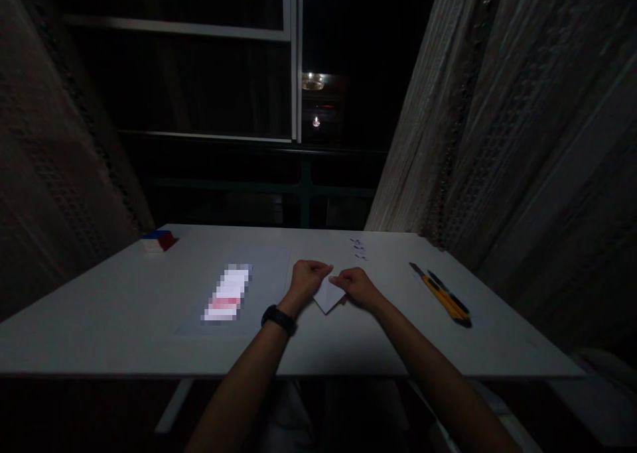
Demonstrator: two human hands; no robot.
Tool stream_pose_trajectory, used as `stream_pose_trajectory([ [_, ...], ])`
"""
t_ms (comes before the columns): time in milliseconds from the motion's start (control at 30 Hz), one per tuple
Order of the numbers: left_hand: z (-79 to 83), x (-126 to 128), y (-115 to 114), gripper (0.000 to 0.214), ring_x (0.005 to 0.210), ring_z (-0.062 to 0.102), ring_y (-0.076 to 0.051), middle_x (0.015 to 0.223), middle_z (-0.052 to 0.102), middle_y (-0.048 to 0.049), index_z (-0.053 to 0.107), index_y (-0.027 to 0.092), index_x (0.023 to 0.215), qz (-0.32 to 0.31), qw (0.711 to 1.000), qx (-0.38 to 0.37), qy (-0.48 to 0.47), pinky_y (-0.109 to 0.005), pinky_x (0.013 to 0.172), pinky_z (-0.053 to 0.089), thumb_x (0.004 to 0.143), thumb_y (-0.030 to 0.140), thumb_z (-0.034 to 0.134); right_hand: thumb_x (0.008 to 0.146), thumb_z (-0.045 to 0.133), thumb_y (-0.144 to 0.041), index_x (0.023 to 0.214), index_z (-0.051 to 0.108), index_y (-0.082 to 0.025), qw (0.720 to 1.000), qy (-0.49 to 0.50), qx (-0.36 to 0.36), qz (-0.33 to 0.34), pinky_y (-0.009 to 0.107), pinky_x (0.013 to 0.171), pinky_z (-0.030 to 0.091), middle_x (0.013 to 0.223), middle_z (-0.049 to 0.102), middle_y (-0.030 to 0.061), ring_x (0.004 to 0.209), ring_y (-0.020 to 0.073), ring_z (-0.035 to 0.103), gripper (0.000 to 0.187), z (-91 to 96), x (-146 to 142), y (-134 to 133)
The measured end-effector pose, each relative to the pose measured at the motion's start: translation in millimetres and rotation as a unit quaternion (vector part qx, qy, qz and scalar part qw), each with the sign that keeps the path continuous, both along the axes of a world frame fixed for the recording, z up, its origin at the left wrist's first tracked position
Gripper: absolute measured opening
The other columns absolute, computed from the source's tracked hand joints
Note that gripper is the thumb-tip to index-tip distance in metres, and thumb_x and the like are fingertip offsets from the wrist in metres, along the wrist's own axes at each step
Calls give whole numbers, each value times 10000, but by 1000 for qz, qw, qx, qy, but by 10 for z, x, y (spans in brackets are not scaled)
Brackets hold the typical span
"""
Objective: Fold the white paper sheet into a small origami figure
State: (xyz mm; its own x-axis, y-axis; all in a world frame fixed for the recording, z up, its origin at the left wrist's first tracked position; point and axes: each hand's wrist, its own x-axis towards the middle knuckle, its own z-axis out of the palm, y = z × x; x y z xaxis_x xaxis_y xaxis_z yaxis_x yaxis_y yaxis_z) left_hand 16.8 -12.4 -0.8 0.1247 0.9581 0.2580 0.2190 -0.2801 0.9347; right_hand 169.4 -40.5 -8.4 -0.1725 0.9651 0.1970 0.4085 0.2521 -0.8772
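Both my hands meet over the middle of a white table (124,320). They pinch a small folded piece of white paper (328,297) between them. My left hand (308,279) has its fingers curled on the paper's upper left edge; a black watch sits on that wrist. My right hand (355,286) grips the paper's right edge with closed fingers. The paper's lower corner points toward me, close above the tabletop.
A grey mat (259,267) with a blurred white and red item (227,294) lies left of my hands. A yellow and black utility knife (440,294) lies at the right. A red, white and blue block (158,241) sits at the far left corner. Curtains flank a dark window.
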Motion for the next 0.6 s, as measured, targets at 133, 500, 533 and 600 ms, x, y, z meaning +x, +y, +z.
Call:
stream_pose_trajectory([
  [133,1,3,-5,289,598,595,-170,644,677,-89,714,98,708,0,1000,-8,1,-243,513,415,629,373,672,705,569,-533,504,521,-163,1000,14,-6,11,221,408,371,384,541,-9,375,121,518,424,-5,3,1],
  [500,-59,-18,49,313,603,599,-170,646,679,-74,714,113,710,31,999,19,4,-248,532,419,645,413,650,653,595,-583,566,547,-142,998,61,-30,10,230,429,391,459,593,22,429,161,588,451,-43,9,32],
  [533,-58,-20,49,318,605,600,-172,648,679,-75,713,112,713,32,999,19,4,-249,535,420,645,416,650,660,588,-584,563,547,-143,998,53,-27,6,228,431,388,449,588,21,423,156,582,454,-48,11,33],
  [600,-50,-21,45,318,611,602,-174,653,680,-75,714,112,715,37,999,20,10,-252,543,423,645,415,650,686,566,-581,545,542,-148,999,31,-17,-3,224,436,387,420,571,14,404,139,559,456,-56,16,34],
])
